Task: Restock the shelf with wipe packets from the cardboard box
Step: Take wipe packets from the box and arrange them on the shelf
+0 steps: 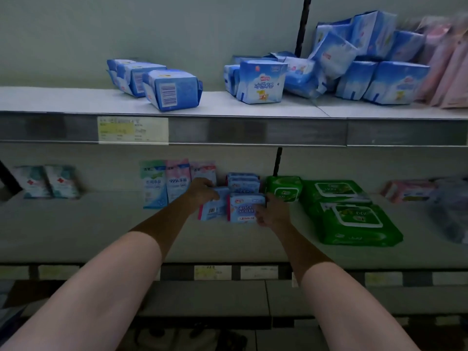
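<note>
Both bare arms reach onto the grey middle shelf (76, 224), near its back wall. The left hand (203, 191) curls its fingers over the top of a light-blue plastic wipe packet with a barcode and pink edge (212, 207), which stands tilted on the shelf. Just beside it, the right hand (272, 211) grips the right end of a second light-blue wipe packet with a printed front label (244, 207), fingers clamped round it. Behind these stands a short row of matching blue packets (243, 183). Flat green wipe packs (354, 221) lie towards the right; tall pastel packets (166, 183) stand to the left. Blue wrapped packs (172, 89) sit on the upper shelf (63, 100).
</note>
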Action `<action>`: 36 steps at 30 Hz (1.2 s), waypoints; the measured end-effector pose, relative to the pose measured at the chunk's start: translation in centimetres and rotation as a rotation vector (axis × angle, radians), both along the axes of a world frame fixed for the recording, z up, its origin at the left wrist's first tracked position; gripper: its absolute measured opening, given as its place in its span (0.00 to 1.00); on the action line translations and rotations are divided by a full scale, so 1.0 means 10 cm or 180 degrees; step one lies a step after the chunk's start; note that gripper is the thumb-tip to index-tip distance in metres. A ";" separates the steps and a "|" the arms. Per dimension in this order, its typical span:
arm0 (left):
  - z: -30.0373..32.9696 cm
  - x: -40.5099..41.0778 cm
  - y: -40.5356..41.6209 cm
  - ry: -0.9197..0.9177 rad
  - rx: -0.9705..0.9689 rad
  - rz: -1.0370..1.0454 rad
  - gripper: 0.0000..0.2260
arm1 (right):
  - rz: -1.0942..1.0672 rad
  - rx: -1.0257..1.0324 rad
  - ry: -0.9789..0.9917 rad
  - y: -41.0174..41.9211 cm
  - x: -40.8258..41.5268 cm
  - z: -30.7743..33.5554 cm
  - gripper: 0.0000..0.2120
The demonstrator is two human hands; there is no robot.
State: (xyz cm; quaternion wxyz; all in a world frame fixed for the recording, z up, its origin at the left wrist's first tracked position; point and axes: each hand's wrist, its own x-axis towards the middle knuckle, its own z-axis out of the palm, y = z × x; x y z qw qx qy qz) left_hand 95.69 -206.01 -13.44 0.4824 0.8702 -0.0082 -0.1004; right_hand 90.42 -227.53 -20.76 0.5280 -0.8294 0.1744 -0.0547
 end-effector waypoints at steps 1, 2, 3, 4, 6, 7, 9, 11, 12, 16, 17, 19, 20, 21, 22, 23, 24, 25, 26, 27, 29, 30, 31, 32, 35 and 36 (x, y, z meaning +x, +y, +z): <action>0.00 0.00 0.01 0.0008 -0.0004 0.0062 0.19 | 0.0017 -0.0060 -0.0039 -0.03 0.08 -0.09 0.07; 0.00 -0.01 0.01 0.0016 0.0021 0.0127 0.17 | 0.0048 -0.0043 -0.0080 -0.07 0.18 -0.20 0.07; -0.01 -0.02 0.03 0.0017 0.0085 0.0190 0.14 | 0.0080 -0.0044 -0.0098 -0.07 0.23 -0.22 0.07; -0.01 -0.02 0.05 0.0019 0.0169 0.0249 0.12 | 0.0087 -0.0059 -0.0112 -0.05 0.25 -0.18 0.07; -0.01 -0.03 0.10 0.0038 0.0300 0.0326 0.10 | 0.0077 -0.0155 -0.0060 -0.01 0.30 -0.09 0.08; -0.01 -0.04 0.11 0.0076 0.0322 0.0347 0.10 | 0.0093 -0.0131 -0.0022 -0.01 0.35 -0.08 0.08; -0.02 -0.10 0.12 0.0184 0.0255 0.0348 0.14 | 0.0087 -0.0004 0.0060 0.02 0.41 0.00 0.07; -0.05 -0.16 0.11 0.0300 0.0167 0.0309 0.17 | 0.0062 0.0103 0.0203 0.02 0.52 -0.02 0.10; -0.06 -0.18 0.10 0.0323 0.0125 0.0315 0.18 | 0.0054 0.0149 0.0281 -0.01 0.63 -0.12 0.15; -0.11 -0.25 0.05 0.0428 -0.0164 0.0234 0.24 | -0.0033 0.0474 0.0378 -0.02 0.63 -0.07 0.26; -0.09 -0.28 0.02 0.0439 -0.0205 0.0112 0.27 | -0.0023 0.0489 0.0361 0.00 0.55 0.02 0.22; -0.08 -0.32 -0.02 0.0502 -0.0207 -0.0147 0.27 | 0.0078 0.0375 0.0342 0.00 0.52 0.05 0.14; -0.07 -0.34 -0.04 0.0603 -0.0218 -0.0215 0.22 | 0.0178 0.0335 0.0357 -0.01 0.52 0.05 0.13; -0.06 -0.35 -0.05 0.0715 -0.0260 -0.0243 0.17 | 0.0309 0.0322 0.0450 -0.02 0.50 0.06 0.12; -0.05 -0.36 -0.07 0.0788 -0.0323 -0.0255 0.13 | 0.0463 0.0367 0.0557 -0.03 0.46 0.08 0.10; -0.05 -0.36 -0.09 0.0814 -0.0402 -0.0241 0.11 | 0.0623 0.0442 0.0714 -0.03 0.40 0.11 0.07; -0.05 -0.35 -0.11 0.0814 -0.0465 -0.0174 0.09 | 0.0780 0.0511 0.0849 -0.03 0.35 0.14 0.05; -0.05 -0.34 -0.12 0.0789 -0.0498 -0.0082 0.09 | 0.0948 0.0469 0.0978 -0.05 0.29 0.17 0.06; -0.06 -0.34 -0.14 0.0769 -0.0493 -0.0011 0.09 | 0.1114 0.0397 0.1048 -0.06 0.24 0.18 0.06; -0.07 -0.33 -0.14 0.0743 -0.0486 0.0027 0.10 | 0.1299 0.0287 0.1102 -0.08 0.20 0.19 0.04; -0.10 -0.30 -0.14 0.0677 -0.0519 0.0058 0.13 | 0.1723 0.0089 0.1163 -0.11 0.15 0.19 0.02; -0.10 -0.29 -0.14 0.0650 -0.0551 0.0106 0.17 | 0.1918 0.0074 0.1206 -0.12 0.13 0.18 0.05; -0.12 -0.28 -0.14 0.0625 -0.0541 0.0196 0.20 | 0.2071 0.0153 0.1239 -0.10 0.11 0.19 0.07; -0.14 -0.27 -0.13 0.0585 -0.0464 0.0303 0.22 | 0.2154 0.0289 0.1213 -0.07 0.09 0.19 0.08; -0.20 -0.24 -0.12 0.0456 0.0031 0.0580 0.22 | 0.1937 0.0246 0.0917 0.05 0.11 0.11 0.12; -0.22 -0.24 -0.11 0.0427 0.0212 0.0592 0.23 | 0.1807 0.0175 0.0784 0.10 0.14 0.06 0.14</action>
